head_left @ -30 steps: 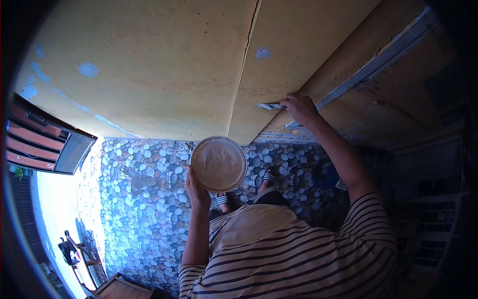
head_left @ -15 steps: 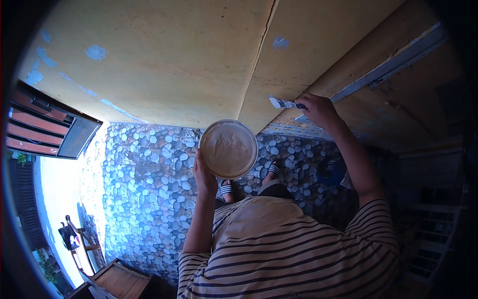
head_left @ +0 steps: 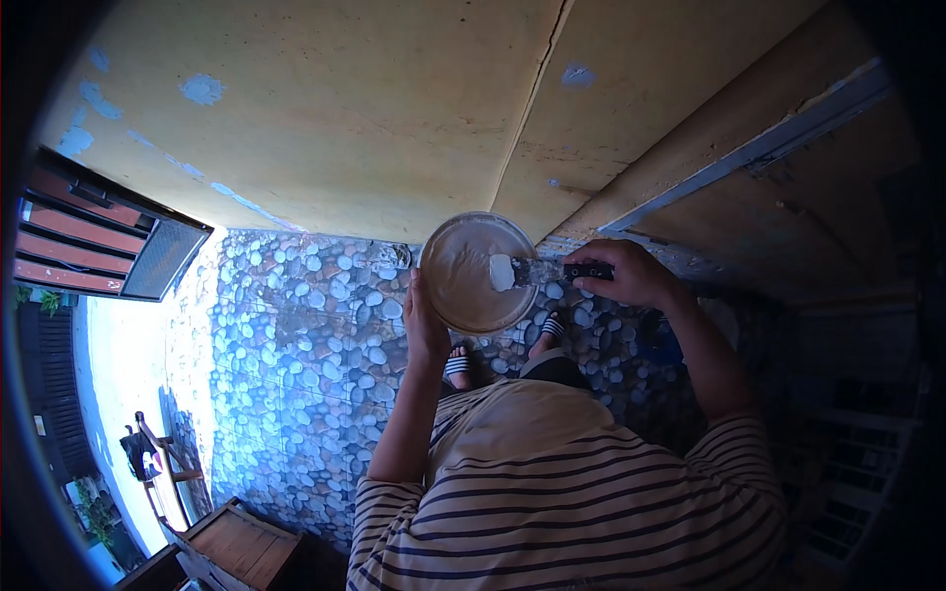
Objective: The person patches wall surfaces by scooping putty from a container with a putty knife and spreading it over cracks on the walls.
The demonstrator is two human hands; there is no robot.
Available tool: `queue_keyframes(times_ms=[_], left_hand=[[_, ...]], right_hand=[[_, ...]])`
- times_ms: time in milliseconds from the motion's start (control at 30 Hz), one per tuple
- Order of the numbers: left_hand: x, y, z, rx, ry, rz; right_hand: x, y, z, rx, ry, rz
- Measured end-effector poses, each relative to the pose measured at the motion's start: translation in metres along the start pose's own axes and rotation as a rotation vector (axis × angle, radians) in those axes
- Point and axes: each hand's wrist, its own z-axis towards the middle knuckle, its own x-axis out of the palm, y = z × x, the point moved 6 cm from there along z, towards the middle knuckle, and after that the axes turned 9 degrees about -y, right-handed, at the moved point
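My left hand (head_left: 425, 325) grips the left rim of a round, shallow tub (head_left: 463, 295) that holds a smooth pale paste. In my right hand (head_left: 631, 276) is a putty knife (head_left: 540, 272), held by its dark handle. White paste coats the end of its blade, which lies over the right part of the tub; whether it touches the paste I cannot tell. Beyond the tub rises a yellowish wall (head_left: 374, 108) with a long vertical crack and several whitish patches, one small patch (head_left: 577, 75) right of the crack.
Pebble-patterned tiles (head_left: 296, 345) cover the floor under my sandalled feet. At the left stands a reddish slatted panel (head_left: 89, 236) in a dark frame. A wooden box (head_left: 241, 547) and a wooden stand (head_left: 163, 463) are at lower left. A ledge (head_left: 759, 148) runs along the right wall.
My right hand has brought the putty knife down and left from the wall to over the tub. The tub has shifted slightly right and up. A small whitish mark shows on the wall there.
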Motion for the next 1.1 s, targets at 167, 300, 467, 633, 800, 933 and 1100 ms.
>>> queue_keyframes(times_ms=[167, 300, 467, 633, 800, 933, 1100], left_hand=[[-0.001, -0.002, -0.003, 0.087, 0.015, 0.013], [-0.013, 0.019, 0.003, -0.123, -0.016, -0.170], [-0.035, 0.032, 0.005, -0.064, -0.038, -0.089], [-0.040, 0.027, -0.001, -0.049, -0.044, -0.125], [-0.045, 0.024, -0.008, -0.045, -0.057, -0.123], [-0.055, 0.031, -0.009, -0.074, -0.127, -0.191], [-0.060, 0.034, -0.010, -0.072, -0.142, -0.184]], right_hand=[[0.002, -0.011, -0.006, 0.061, -0.001, 0.093], [-0.011, -0.032, -0.003, 0.181, 0.017, 0.129], [-0.040, -0.083, 0.012, 0.207, -0.112, 0.137], [-0.047, -0.124, 0.053, 0.316, -0.083, -0.264], [-0.047, -0.145, 0.094, 0.347, -0.075, -0.414], [-0.043, -0.140, 0.111, 0.439, -0.014, -0.348], [-0.039, -0.154, 0.123, 0.510, 0.036, -0.444]])
